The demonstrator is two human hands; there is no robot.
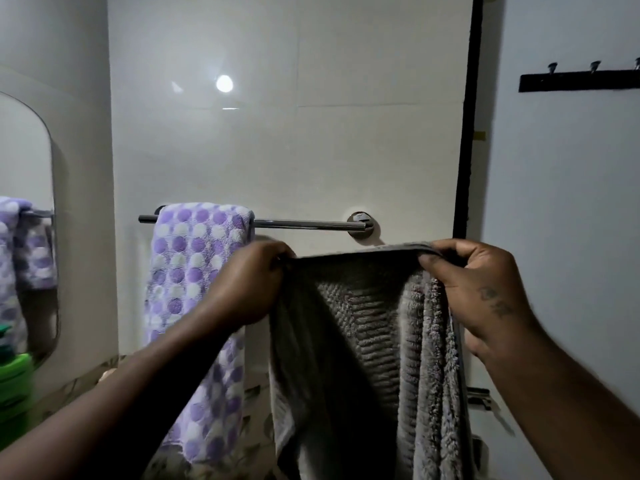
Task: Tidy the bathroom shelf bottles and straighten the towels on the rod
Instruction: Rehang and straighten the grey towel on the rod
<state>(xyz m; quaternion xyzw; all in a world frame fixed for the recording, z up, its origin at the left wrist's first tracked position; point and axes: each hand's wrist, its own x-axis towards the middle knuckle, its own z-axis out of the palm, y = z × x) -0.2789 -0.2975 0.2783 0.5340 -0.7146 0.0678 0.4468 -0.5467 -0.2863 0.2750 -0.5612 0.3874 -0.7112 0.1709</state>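
Head view, facing a pale tiled wall. Chrome towel rod [301, 224] runs horizontally, left to right, fixed by a round mount [362, 226] at its right end.

Purple dotted towel [194, 289] is draped over the left part of the rod. Its long axis is vertical, hanging straight down the wall, and its lower edge drops behind the left forearm. The right part of the rod is bare.

Grey towel [363, 341] is held up in front of the wall, below the bare stretch of rod and not touching it. Its top edge is pulled taut and nearly level, parallel to the rod, with a slight rise toward the right. The rest hangs downward, long axis vertical, running out of the bottom of the frame. The ribbed face shows in the middle; a fluffier fold hangs along the right side.

Left hand [256, 282]: grip clenched on the top-left corner of the grey towel. Right hand [478, 285]: grip pinched on the top-right corner, fingers curled over the edge.

Mirror [24, 202] on the left wall reflects the dotted towel. Green bottle [14, 379] stands at the lower left, under the mirror. Black hook rail [578, 81] sits on the right wall, high up. A dark vertical strip [467, 133] divides the tiled wall from the right wall.
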